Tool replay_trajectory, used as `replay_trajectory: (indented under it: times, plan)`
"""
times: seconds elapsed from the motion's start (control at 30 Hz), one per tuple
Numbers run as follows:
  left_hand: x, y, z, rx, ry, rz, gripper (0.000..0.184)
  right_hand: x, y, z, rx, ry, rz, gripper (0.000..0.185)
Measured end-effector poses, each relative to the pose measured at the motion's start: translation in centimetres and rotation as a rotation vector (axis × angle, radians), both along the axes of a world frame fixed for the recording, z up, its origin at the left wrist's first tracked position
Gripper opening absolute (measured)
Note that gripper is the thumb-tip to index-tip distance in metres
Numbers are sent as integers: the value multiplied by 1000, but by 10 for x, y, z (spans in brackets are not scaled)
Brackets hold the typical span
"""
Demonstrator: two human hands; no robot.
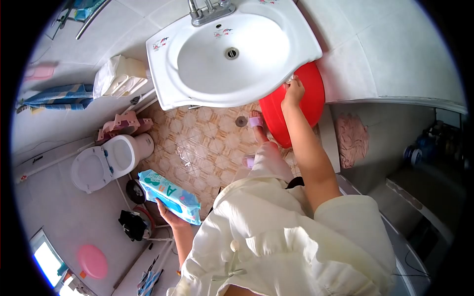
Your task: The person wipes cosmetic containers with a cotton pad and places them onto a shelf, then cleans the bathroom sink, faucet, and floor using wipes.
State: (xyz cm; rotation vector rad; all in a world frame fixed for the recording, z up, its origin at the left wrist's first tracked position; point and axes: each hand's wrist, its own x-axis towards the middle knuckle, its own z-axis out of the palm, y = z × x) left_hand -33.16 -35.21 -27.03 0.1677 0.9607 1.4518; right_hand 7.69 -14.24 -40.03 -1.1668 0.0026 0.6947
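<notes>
My left hand (170, 216) is wrapped round the lower side of a blue and white soft packet (169, 196), which lies tilted at the lower left of the view. At the sink's right front edge is my right hand (294, 92), its fingers pinched together near the rim. Something small and pale shows at those fingertips, too small to name. The white sink (168, 93) has a metal faucet (212, 12) and a drain (231, 53). Beneath my right hand and arm sits a red basin (313, 93), partly hidden by the sink.
A toilet (121, 157) with its lid up stands at the left, beside pink plastic items (123, 124). A white container (121, 76) is near the sink's left side. Pink cloth (352, 140) lies right of the basin. Dark bowl (135, 191) leans below the toilet.
</notes>
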Motion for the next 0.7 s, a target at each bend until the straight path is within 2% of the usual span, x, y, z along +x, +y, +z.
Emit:
replay_trajectory:
  times: [0.03, 0.07, 0.1, 0.13, 0.2, 0.23, 0.3, 0.33, 0.37, 0.4, 0.43, 0.47, 0.5, 0.6, 0.67, 0.7]
  plan:
    - [-2, 2, -3, -2, -3, 6, 41, 2, 2, 2, 92, 15, -33, 26]
    - [-4, 3, -6, -15, -18, 40, 41, -4, -3, -2, -29, -251, 79, 22]
    - [-1, 2, -4, -9, -33, 4, 40, -22, -9, -2, -40, -230, 42, 27]
    - [-1, 1, -4, 2, -26, -26, 44, -40, -15, -4, -148, -174, 67, 27]
    - [3, 3, -3, 16, -19, -71, 49, -75, -34, -9, -106, -31, 157, 26]
    - [5, 3, -1, -2, -18, -81, 50, -92, -37, -12, -25, 220, 199, 17]
    - [9, 7, 2, -20, -13, -93, 51, -96, -44, -7, -50, 93, 332, 6]
    - [8, 7, 1, -8, -17, -87, 51, -91, -40, -13, -58, 351, 207, 2]
    - [4, 7, 3, 8, -23, -79, 52, -89, -35, -21, -63, 605, 81, 7]
    - [5, 7, 5, 16, -18, -81, 52, -71, -34, -33, -50, 601, 154, 13]
    - [6, 8, 7, 39, -10, -88, 52, -52, -25, -30, -74, 491, -27, 17]
    - [7, 8, 8, 58, -4, -90, 52, -27, -18, -37, -72, 472, -36, 22]
    - [4, 6, 4, 63, -4, -87, 52, -11, -18, -18, 28, 312, -63, 19]
    - [1, 2, -1, 27, 18, -19, 51, -8, -11, -11, 60, 178, -89, 15]
    - [6, 3, -2, 32, 3, -42, 50, -21, -24, -10, -246, -137, -136, 14]
    - [7, 3, -3, 28, -7, -55, 50, -23, -30, -6, -240, -135, -136, 14]
